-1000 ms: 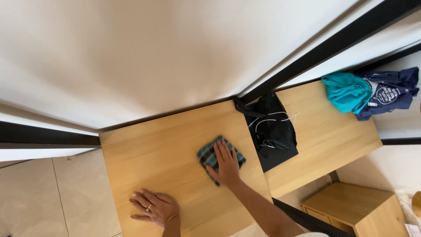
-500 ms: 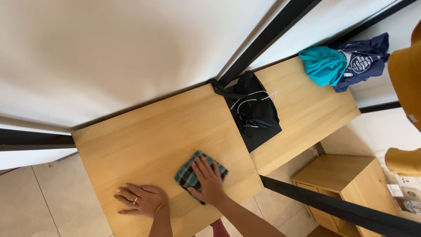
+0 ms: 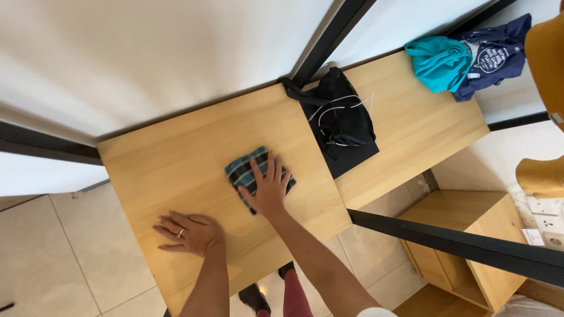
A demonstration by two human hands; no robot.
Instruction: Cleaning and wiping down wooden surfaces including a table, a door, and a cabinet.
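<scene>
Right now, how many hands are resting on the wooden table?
2: the left hand lies flat near the table's front edge, and the right hand presses on the folded striped cloth.

The bench was pale wood with a smooth, matt grain. Near its front edge, under the right hand, lay a soft woven cloth striped teal and dark. At the right edge sat a black fabric bag, matt, with thin white cords. The floor tiles looked smooth and faintly glossy.
</scene>
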